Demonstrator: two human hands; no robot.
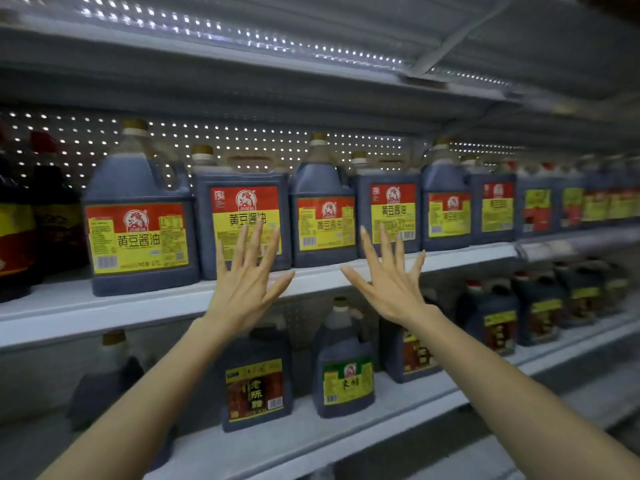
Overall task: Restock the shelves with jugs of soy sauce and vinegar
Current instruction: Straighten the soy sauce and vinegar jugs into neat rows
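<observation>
- Two bare hands raised before the middle shelf (104,306), backs toward the camera, holding nothing.
- Left hand (246,282): fingers (256,244) straight and spread wide, tips overlapping the yellow label of the second soy sauce jug (242,202) from the left; touching it or just short of it, cannot tell.
- Right hand (388,285): fingers (386,247) likewise spread and straight, tips in front of the fourth soy sauce jug (391,199).
- Row of dark soy sauce jugs with red-and-yellow labels, upright and side by side along the middle shelf, first jug (138,220) at the left end.
- On the lower shelf (311,441), vinegar jugs: a dark-red-labelled jug (256,386), beside it a green-labelled jug (346,375), more further right, blurred.
- Dark bottles (20,220) at the far left of the middle shelf.
- Perforated back panel (242,140) behind the row; light strip (242,39) overhead.
</observation>
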